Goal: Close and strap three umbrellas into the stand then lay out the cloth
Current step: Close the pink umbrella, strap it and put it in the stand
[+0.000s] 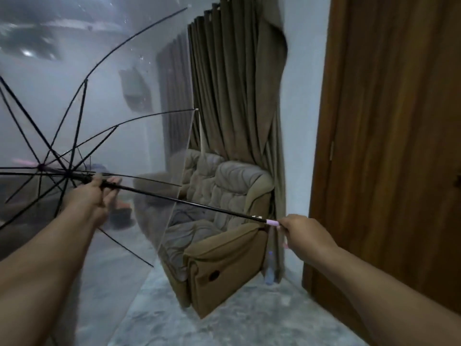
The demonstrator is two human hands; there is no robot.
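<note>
A clear umbrella (104, 101) with black ribs is open and held sideways, its canopy filling the left half of the head view. Its black shaft (199, 206) runs from the hub at left down to a pink handle at right. My left hand (96, 192) is wrapped around the shaft just behind the runner, near the hub. My right hand (303, 232) grips the pink handle (273, 222) at the shaft's end. No stand, cloth or other umbrella shows.
A tan padded armchair (224, 231) stands in the corner straight ahead, with brown curtains (232, 91) behind it. A wooden door (389, 146) fills the right side. The floor (224, 325) is grey marble. A small clear bottle (270, 268) sits beside the chair.
</note>
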